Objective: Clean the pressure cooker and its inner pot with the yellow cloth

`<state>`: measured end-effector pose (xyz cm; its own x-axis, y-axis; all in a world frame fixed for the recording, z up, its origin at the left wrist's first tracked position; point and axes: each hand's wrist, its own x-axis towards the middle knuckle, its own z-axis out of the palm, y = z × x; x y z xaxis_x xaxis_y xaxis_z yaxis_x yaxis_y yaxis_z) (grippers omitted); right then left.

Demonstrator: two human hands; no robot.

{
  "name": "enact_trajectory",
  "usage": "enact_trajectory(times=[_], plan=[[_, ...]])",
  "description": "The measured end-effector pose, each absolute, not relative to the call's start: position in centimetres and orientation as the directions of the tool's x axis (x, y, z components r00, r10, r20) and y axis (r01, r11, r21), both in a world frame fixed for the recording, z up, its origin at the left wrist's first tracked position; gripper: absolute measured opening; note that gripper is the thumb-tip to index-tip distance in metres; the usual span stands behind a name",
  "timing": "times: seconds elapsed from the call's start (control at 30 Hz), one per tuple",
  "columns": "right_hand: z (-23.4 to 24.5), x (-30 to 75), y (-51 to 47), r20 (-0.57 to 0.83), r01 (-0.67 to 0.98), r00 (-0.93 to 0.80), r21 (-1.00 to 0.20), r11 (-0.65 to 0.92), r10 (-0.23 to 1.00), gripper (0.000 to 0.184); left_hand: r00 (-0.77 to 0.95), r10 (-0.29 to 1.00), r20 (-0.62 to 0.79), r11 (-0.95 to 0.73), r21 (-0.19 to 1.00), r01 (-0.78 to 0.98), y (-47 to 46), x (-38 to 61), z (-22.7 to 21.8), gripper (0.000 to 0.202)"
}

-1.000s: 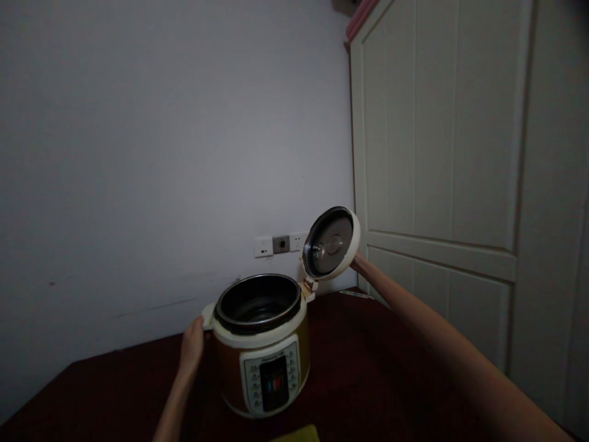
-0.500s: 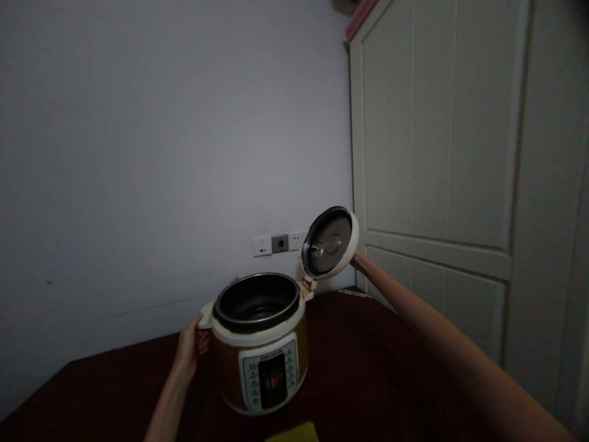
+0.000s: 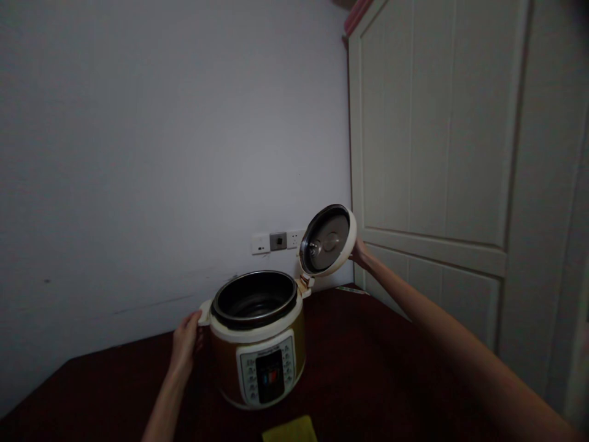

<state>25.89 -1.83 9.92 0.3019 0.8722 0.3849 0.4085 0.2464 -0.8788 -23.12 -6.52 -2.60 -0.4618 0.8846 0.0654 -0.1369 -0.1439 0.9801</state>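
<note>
An electric pressure cooker [image 3: 225,362] with a white rim and a control panel on its front stands on the dark red surface. Its dark inner pot [image 3: 255,301] is exposed, and I see nothing inside it. The round lid [image 3: 329,242] is swung up on its hinge at the right, its metal underside facing the pot. My left hand [image 3: 185,341] is closed around the white handle [image 3: 205,313] on the cooker's left side. Behind the lid's right edge, my right hand [image 3: 359,252] grips it; most of the fingers are hidden.
A yellow cloth-like piece [image 3: 291,430] lies in front of the cooker on the dark red tabletop [image 3: 368,368]. Wall sockets [image 3: 278,241] sit behind it on the pale wall. A white panelled cabinet [image 3: 427,141] rises close on the right.
The view has shifted slightly, and a bit more of my right hand shows beside the lid. Both hands keep their places on the cooker; the lid's tilt looks nearly the same.
</note>
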Motion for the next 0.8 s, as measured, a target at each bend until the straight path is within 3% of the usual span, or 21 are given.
enact_trajectory(times=[0.2, 0.37, 0.47, 0.6, 0.7, 0.77, 0.8], plan=[[10.4, 29.9, -4.5, 0.349, 0.195, 0.531, -0.937, 0.289, 0.772, 0.042, -0.535, 0.832, 0.147, -0.184, 0.983, -0.017, -7.4, -23.0, -1.9, 0.073], [12.7, 32.1, -8.2, 0.409, 0.160, 0.609, -0.902, 0.400, 0.680, 0.037, -0.575, 0.759, 0.307, -0.277, 0.950, 0.141, -7.7, -23.5, -2.1, 0.075], [14.3, 32.7, -10.2, 0.508, 0.219, 0.642, -0.840, 0.497, 0.575, 0.028, -0.580, 0.728, 0.365, -0.286, 0.931, 0.227, -7.5, -24.4, -2.0, 0.072], [16.9, 31.6, -12.8, 0.757, 0.468, 0.564, -0.621, 0.628, 0.329, 0.020, -0.592, 0.643, 0.487, -0.262, 0.865, 0.427, -7.3, -26.3, 0.8, 0.057], [19.5, 28.3, -15.0, 0.876, 0.586, 0.447, -0.441, 0.679, 0.183, 0.023, -0.423, 0.742, 0.520, -0.150, 0.744, 0.651, -7.8, -27.0, 5.7, 0.044], [21.4, 24.8, -16.4, 0.955, 0.695, 0.281, -0.271, 0.666, 0.095, 0.025, -0.225, 0.860, 0.457, -0.076, 0.552, 0.830, -8.1, -26.8, 9.8, 0.042], [22.3, 22.9, -16.9, 0.977, 0.723, 0.201, -0.199, 0.661, 0.073, 0.027, -0.178, 0.888, 0.424, -0.075, 0.516, 0.853, -8.2, -26.5, 11.8, 0.040]])
